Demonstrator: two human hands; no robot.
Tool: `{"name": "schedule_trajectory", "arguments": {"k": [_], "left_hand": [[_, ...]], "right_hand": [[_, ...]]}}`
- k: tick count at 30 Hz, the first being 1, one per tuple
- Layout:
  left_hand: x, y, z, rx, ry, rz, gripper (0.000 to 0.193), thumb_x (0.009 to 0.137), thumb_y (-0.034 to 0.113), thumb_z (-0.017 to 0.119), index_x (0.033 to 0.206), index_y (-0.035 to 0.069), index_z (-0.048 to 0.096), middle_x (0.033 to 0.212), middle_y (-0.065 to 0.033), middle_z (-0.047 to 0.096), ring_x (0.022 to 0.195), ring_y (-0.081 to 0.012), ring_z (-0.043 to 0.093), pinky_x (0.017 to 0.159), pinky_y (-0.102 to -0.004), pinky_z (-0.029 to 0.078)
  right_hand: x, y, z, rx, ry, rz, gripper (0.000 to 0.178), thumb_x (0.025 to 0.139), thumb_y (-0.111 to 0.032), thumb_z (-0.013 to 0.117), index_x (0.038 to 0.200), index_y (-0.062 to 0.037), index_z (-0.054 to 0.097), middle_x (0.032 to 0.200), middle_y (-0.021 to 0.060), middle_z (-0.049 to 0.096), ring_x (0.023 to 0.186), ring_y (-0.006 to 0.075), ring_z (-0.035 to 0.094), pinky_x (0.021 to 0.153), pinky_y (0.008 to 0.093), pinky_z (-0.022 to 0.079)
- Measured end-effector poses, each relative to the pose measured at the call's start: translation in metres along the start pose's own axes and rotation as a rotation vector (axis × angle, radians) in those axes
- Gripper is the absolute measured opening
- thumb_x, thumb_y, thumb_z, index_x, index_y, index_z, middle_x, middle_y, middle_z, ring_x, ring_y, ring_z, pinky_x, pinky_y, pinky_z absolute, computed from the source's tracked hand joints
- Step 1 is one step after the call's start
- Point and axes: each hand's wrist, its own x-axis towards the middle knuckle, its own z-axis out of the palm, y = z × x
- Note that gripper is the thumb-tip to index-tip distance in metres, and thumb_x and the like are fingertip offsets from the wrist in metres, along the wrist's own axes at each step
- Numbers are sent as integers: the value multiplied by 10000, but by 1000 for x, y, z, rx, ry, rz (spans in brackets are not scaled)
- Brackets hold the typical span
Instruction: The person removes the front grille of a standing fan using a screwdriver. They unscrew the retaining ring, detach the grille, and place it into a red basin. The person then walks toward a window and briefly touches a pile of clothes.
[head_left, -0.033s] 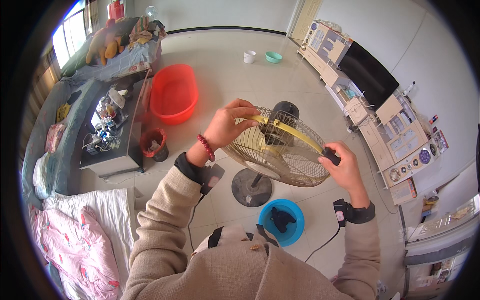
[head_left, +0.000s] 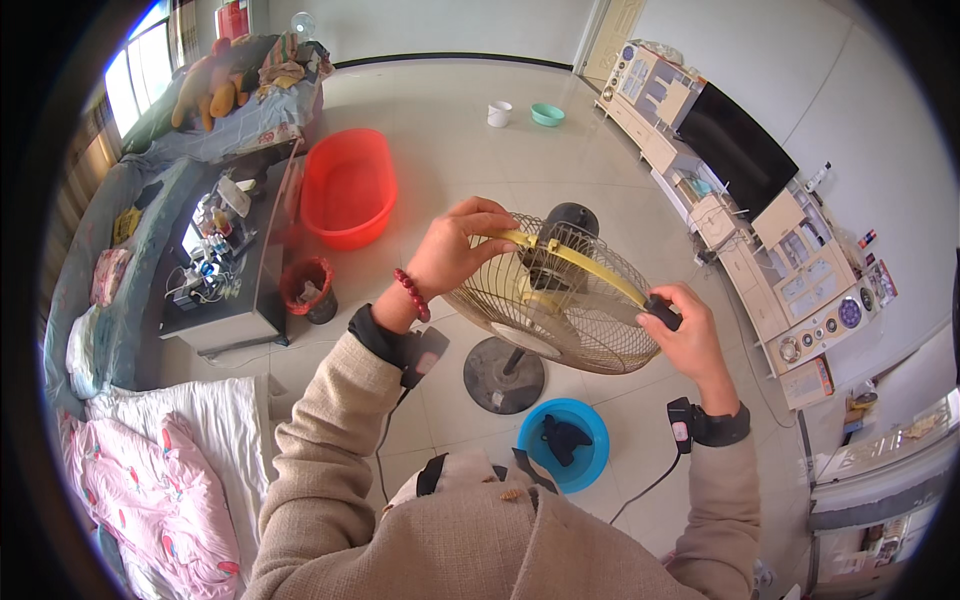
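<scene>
A standing fan with a wire cage [head_left: 610,335] tilts upward in front of me, on a round dark base [head_left: 492,385]. A yellow rim band [head_left: 590,265] runs along the cage's upper edge. At the band's left part, my left hand [head_left: 462,250] pinches it between thumb and fingers. My right hand [head_left: 692,335] is closed around a short black handle [head_left: 664,312] at the band's right end. Whether that handle is a separate tool cannot be made out. Behind the cage sits the dark motor housing [head_left: 575,218].
Below the fan stands a blue basin [head_left: 598,475] with dark cloth inside. To the left are a large red tub [head_left: 312,195], a lined bin [head_left: 322,310] and a cluttered low table [head_left: 235,310]. A TV cabinet [head_left: 735,268] lines the right wall. Cables trail from both wrists.
</scene>
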Motion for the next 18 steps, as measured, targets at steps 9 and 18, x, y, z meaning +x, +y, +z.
{"name": "schedule_trajectory", "arguments": {"k": [9, 18], "left_hand": [[-4, 0, -9, -16, -17, -20, 254, 777, 140, 791, 1012, 74, 722, 1001, -68, 638, 923, -231, 628, 830, -339, 515], [-2, -5, 2, 47, 48, 99, 204, 807, 46, 737, 967, 7, 617, 975, -92, 589, 934, -258, 596, 836, -351, 494]], "right_hand": [[-4, 11, 7, 123, 29, 83, 246, 811, -50, 740, 1009, 13, 608, 867, 63, 585, 789, 143, 551, 724, 276, 477], [-4, 14, 13, 120, 83, 0, 228, 817, -29, 708, 1010, 16, 596, 912, 70, 583, 785, 155, 558, 704, 275, 478]]}}
